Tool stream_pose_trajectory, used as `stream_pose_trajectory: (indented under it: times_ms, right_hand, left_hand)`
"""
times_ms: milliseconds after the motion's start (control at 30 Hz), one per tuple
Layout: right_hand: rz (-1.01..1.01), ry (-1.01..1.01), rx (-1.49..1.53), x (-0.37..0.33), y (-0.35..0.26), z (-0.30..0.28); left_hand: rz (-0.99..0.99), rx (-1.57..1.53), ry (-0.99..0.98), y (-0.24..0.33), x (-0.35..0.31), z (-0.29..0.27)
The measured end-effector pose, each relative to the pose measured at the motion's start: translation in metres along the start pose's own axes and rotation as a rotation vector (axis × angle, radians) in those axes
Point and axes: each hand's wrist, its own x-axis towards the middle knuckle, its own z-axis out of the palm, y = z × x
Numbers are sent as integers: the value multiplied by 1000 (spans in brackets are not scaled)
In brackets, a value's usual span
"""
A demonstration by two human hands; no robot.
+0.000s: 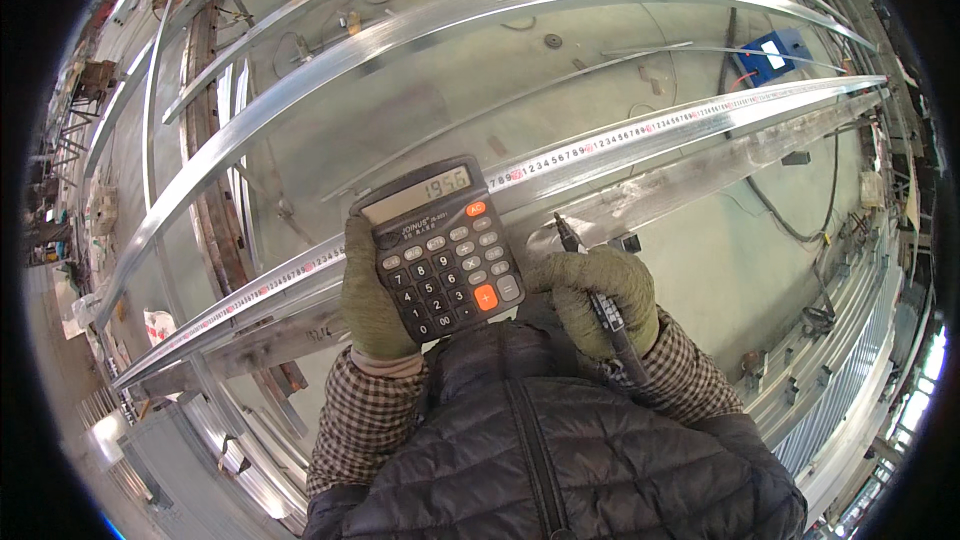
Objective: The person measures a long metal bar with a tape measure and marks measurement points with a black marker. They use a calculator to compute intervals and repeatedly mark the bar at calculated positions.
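Note:
A black desk calculator (pixel 437 245) with dark and orange keys and a lit grey display is held up in front of my chest. My left hand (pixel 375 295), in a green glove, grips it along its left edge. A black marker pen (pixel 606 312) is held in my right hand (pixel 600 300), gloved the same way, with its dark tip pointing up and away. The right fingers are curled near the calculator's lower right corner; whether they touch it I cannot tell. Behind the calculator a white tape measure (pixel 620 140) is stretched along a shiny metal bar.
Long metal profiles (pixel 420 25) cross the far side. A steel beam (pixel 680 175) runs beside the tape. A blue box (pixel 772 56) stands at the far right, and a dark cable (pixel 790 230) trails on the floor. Stacked metal lengths (pixel 835 360) lie at the right.

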Motion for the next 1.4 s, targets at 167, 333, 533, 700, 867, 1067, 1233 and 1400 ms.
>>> stream_pose_trajectory:
  times_ms: [167, 333, 533, 700, 867, 1067, 1233, 1400]
  right_hand:
    - [3, 35, 161, 1, 32, -20]
    - [62, -10, -5, -2, 55, -33]
    - [63, -9, -103, 9, 74, -31]
    - [40, 4, -166, 15, 87, -25]
    - [1, -41, -212, 25, 93, -20]
    - [-33, -79, -298, 31, 95, -15]
    - [2, 93, -179, 28, 109, -14]
    - [101, 255, -66, 25, 120, -33]
  left_hand:
    - [64, 0, 79, -13, 13, 2]
    - [170, 0, 196, -22, 13, 0]
    - [216, 135, 342, -18, 22, -23]
    - [229, 195, 384, -19, 24, -41]
    - [208, 253, 374, -18, 20, -49]
    - [250, 281, 459, -22, 17, -51]
    - [252, 322, 472, -21, 16, -51]
    - [263, 303, 443, -23, 14, -60]
